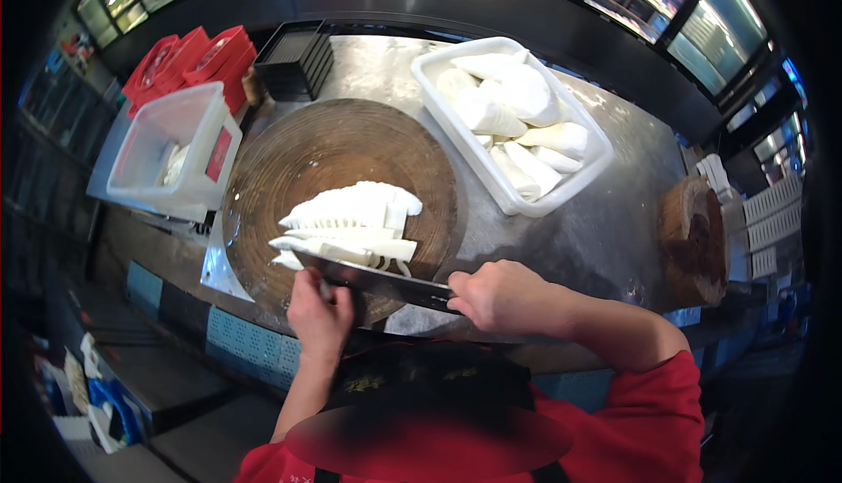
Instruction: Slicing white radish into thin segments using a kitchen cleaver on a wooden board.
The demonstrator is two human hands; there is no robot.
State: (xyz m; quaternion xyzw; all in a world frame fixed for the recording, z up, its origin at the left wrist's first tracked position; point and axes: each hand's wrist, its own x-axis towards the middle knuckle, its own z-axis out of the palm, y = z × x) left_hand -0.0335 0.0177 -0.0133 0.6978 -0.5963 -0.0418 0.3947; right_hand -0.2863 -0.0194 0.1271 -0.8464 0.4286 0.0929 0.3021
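My right hand [490, 297] is closed around the handle end of a wide-bladed kitchen knife [388, 284]. The blade stretches left across the near part of a round wooden chopping block [276, 154]. White sliced pieces, possibly bamboo shoot [355, 210], lie on the block just beyond the blade, some in a comb-like row, others in separate strips. At the blade's left end is my left hand [321, 312], its fingers bent and partly blurred; whether it grips the blade or a small piece is unclear.
A white plastic tub [595, 164] of large pale pieces stands at back right on the metal table [625, 220]. A translucent bin [151, 200], red baskets [237, 69] and stacked black trays [286, 82] stand at left. A wooden block [674, 240] is at far right.
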